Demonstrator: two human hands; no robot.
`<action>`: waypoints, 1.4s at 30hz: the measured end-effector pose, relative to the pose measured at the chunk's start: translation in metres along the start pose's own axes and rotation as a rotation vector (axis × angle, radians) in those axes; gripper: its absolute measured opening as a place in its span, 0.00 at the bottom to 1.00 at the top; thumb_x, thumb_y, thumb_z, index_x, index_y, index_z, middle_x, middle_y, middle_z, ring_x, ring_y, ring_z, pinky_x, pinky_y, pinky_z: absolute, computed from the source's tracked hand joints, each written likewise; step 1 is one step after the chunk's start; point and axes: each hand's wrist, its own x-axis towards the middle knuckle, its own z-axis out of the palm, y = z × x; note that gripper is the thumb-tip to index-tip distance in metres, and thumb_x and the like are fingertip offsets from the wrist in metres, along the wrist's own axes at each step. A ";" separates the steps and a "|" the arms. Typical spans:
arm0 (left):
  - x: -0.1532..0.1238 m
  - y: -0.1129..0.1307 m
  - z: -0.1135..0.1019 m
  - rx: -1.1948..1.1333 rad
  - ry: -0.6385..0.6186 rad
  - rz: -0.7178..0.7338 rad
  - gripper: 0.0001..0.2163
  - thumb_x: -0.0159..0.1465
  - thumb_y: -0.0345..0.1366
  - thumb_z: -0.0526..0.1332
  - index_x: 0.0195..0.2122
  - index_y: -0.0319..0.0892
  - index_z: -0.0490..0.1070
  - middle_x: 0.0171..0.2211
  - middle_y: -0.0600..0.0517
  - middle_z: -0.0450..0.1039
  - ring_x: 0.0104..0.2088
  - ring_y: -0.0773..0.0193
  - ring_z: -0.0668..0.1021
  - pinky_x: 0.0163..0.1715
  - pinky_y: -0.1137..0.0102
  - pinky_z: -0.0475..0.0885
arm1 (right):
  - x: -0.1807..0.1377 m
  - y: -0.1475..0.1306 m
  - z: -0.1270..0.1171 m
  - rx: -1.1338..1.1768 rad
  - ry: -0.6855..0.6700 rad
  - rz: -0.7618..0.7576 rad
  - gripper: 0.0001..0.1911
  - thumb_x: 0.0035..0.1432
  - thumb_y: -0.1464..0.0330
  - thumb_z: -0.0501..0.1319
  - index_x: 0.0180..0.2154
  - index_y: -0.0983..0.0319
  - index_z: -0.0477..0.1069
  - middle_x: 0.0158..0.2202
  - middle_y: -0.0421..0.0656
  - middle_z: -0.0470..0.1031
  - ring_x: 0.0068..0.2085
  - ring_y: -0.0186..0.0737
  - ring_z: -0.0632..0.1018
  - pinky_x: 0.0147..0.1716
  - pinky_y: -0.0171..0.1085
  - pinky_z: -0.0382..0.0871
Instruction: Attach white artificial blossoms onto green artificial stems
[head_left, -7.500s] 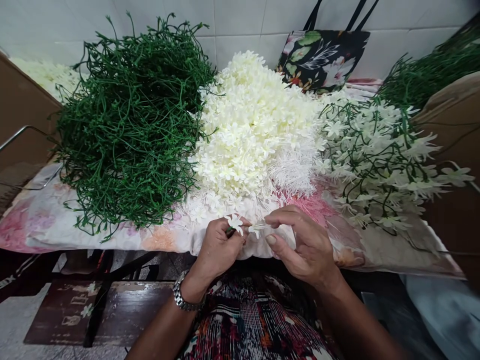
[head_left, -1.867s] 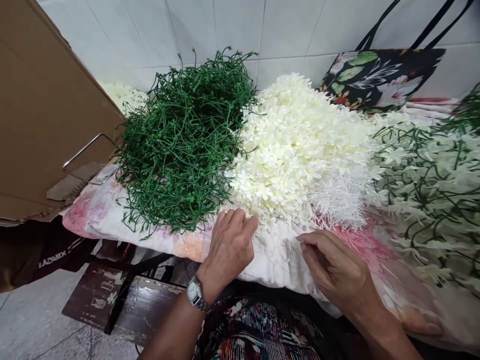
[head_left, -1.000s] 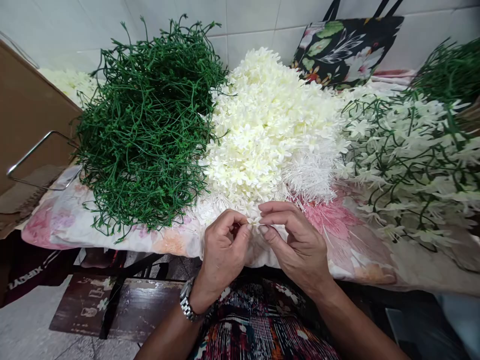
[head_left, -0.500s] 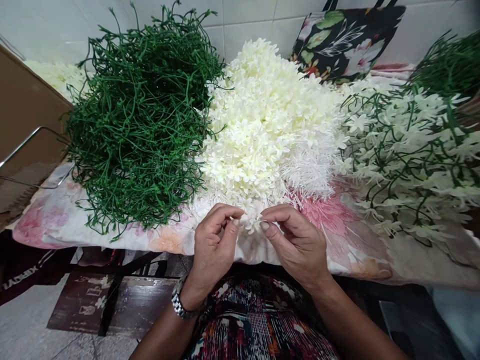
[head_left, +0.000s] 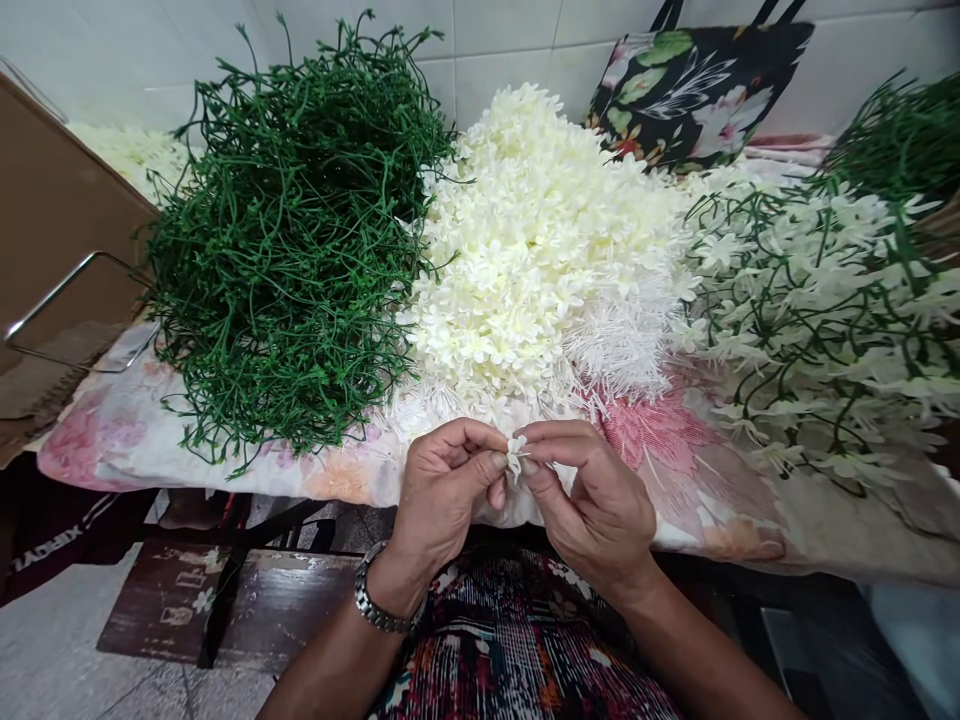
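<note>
A small white artificial flower point(head_left: 516, 456) is held between my two hands, just above the table's front edge. My left hand point(head_left: 454, 490) pinches it between thumb and forefinger. From the right, my right hand point(head_left: 592, 500) closes thumb and forefinger beside the petals on what looks like a thin white strand; its fingertips hide most of it. Straight ahead lies a heap of cream-white flower heads point(head_left: 517, 240), with a bundle of thin white strands point(head_left: 626, 345) at its right. A large pile of green plastic stems point(head_left: 292, 240) stands to the left.
Green stems bearing white flowers point(head_left: 817, 320) lie on the right. Beneath everything is a floral cloth point(head_left: 337, 475). A cardboard box point(head_left: 67, 190) and a bent metal wire point(head_left: 52, 290) stand at left, a black floral bag point(head_left: 697, 95) at the back by the tiled wall.
My hands have come together. The left fingers now pinch the flower, where a gap showed before, and the right fingertips meet it. The view has shifted slightly.
</note>
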 end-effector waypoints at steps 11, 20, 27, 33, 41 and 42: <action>-0.007 -0.011 -0.004 0.125 -0.027 0.185 0.06 0.51 0.35 0.67 0.24 0.39 0.72 0.19 0.56 0.69 0.16 0.75 0.68 0.15 0.79 0.64 | -0.005 0.000 -0.001 0.239 -0.022 0.228 0.05 0.55 0.75 0.59 0.33 0.60 0.70 0.36 0.42 0.76 0.37 0.36 0.77 0.36 0.37 0.73; -0.013 -0.010 -0.004 0.387 -0.041 0.383 0.04 0.57 0.33 0.62 0.26 0.41 0.72 0.19 0.56 0.69 0.17 0.71 0.70 0.18 0.77 0.67 | -0.002 -0.003 -0.006 0.261 -0.081 0.223 0.03 0.55 0.73 0.60 0.32 0.60 0.70 0.36 0.42 0.76 0.36 0.36 0.77 0.35 0.37 0.73; -0.013 -0.010 -0.006 0.480 0.019 0.408 0.05 0.56 0.28 0.59 0.25 0.41 0.69 0.17 0.58 0.66 0.17 0.73 0.69 0.17 0.78 0.66 | 0.001 0.000 -0.017 0.105 -0.196 0.175 0.18 0.55 0.65 0.61 0.48 0.59 0.66 0.42 0.45 0.73 0.39 0.38 0.75 0.38 0.39 0.73; -0.016 -0.015 -0.002 0.636 -0.060 0.474 0.05 0.59 0.28 0.58 0.26 0.41 0.70 0.20 0.57 0.69 0.19 0.72 0.69 0.20 0.77 0.66 | 0.001 -0.005 -0.019 0.049 -0.171 0.041 0.06 0.57 0.75 0.58 0.36 0.60 0.69 0.28 0.39 0.72 0.29 0.32 0.74 0.28 0.31 0.70; -0.007 -0.008 -0.016 0.929 -0.056 0.764 0.07 0.60 0.24 0.55 0.33 0.40 0.70 0.29 0.52 0.73 0.30 0.68 0.75 0.29 0.75 0.70 | -0.006 0.040 -0.075 -0.715 0.063 -0.091 0.05 0.56 0.75 0.58 0.32 0.60 0.70 0.29 0.42 0.76 0.31 0.37 0.77 0.30 0.35 0.69; -0.006 -0.008 -0.020 0.990 -0.046 0.792 0.07 0.60 0.23 0.55 0.33 0.39 0.70 0.28 0.52 0.73 0.29 0.68 0.75 0.29 0.74 0.70 | -0.008 0.048 -0.082 -0.831 0.079 -0.116 0.05 0.56 0.75 0.58 0.31 0.61 0.70 0.28 0.42 0.76 0.30 0.37 0.76 0.29 0.34 0.69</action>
